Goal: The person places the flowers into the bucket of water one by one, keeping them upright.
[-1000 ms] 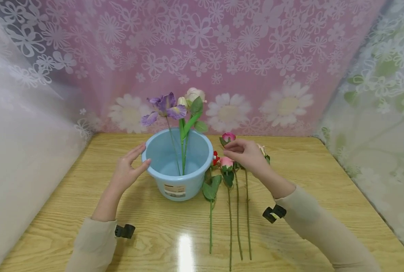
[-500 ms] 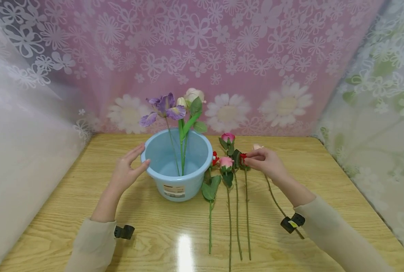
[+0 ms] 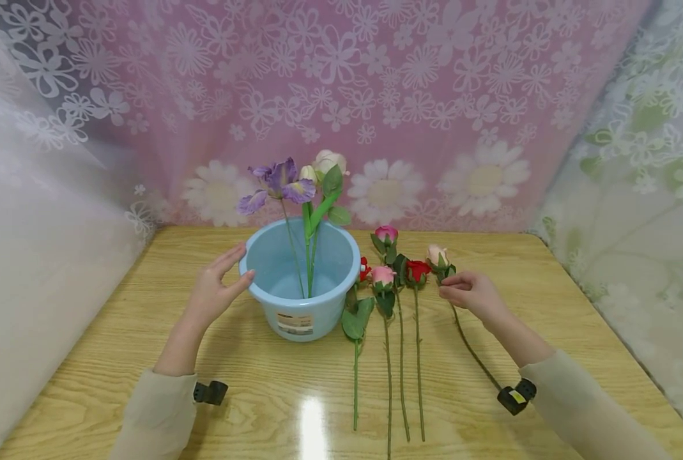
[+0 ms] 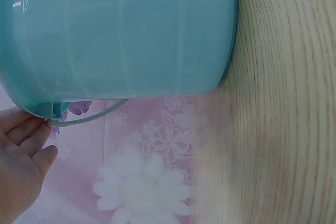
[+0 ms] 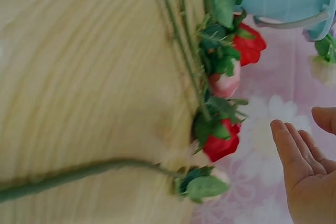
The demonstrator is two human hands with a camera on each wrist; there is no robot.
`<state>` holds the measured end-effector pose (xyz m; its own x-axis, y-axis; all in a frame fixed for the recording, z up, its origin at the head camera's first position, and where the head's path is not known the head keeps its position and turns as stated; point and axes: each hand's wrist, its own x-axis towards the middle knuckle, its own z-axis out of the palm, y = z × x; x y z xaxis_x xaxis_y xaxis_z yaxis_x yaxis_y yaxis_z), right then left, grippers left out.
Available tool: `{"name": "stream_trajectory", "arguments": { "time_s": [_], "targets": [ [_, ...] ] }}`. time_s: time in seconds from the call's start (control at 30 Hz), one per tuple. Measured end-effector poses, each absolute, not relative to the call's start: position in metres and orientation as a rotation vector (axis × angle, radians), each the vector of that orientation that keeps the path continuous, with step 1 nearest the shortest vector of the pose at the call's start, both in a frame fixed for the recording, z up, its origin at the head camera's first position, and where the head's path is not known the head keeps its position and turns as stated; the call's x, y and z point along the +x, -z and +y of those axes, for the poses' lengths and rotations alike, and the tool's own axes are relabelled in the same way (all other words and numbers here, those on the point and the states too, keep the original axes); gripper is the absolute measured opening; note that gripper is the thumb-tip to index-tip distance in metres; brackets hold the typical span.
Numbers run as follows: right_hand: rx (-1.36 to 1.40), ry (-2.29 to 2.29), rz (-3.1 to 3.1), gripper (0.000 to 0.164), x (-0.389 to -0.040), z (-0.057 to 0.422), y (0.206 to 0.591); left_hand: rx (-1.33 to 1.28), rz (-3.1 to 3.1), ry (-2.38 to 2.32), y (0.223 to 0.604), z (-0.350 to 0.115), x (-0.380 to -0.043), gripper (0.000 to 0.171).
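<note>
My left hand (image 3: 210,289) rests on the left rim of a light blue plastic bucket (image 3: 329,314), its fingers fairly straight; in the left wrist view the fingertips touch the rim beside the bucket's handle (image 4: 97,116). A purple iris (image 3: 280,179), a white tulip (image 3: 308,173) and a white rose (image 3: 329,161) stand in the bucket. On the right, my right hand (image 3: 479,297) hovers just below the head of a pale pink rose (image 3: 436,255). Thumb and fingers stand apart with nothing between them in the right wrist view, where that rose (image 5: 205,187) lies on the table.
Between bucket and right hand lie a pink rose (image 3: 383,276), a red rose (image 3: 417,269), a magenta rose (image 3: 386,234) and a red flower (image 3: 365,268) partly behind the bucket. Their stems point towards me on the wooden table (image 3: 249,409). A pink floral curtain (image 3: 433,115) hangs behind.
My right hand has moved right and slightly down, from the magenta rose past the red rose to the pale pink rose. The left hand and the bucket stay in place.
</note>
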<state>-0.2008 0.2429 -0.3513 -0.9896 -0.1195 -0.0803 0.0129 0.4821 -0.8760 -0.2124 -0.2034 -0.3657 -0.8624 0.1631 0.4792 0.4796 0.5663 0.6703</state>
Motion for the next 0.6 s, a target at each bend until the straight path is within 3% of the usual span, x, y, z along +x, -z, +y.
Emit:
{"name": "stream_trajectory", "arguments": {
  "time_s": [0.6],
  "targets": [
    [0.013,1.43,2.625,0.039,-0.197,0.277,0.387,-0.526,-2.445,1.207,0.365,-0.203,-0.212,0.054]
  ]
}}
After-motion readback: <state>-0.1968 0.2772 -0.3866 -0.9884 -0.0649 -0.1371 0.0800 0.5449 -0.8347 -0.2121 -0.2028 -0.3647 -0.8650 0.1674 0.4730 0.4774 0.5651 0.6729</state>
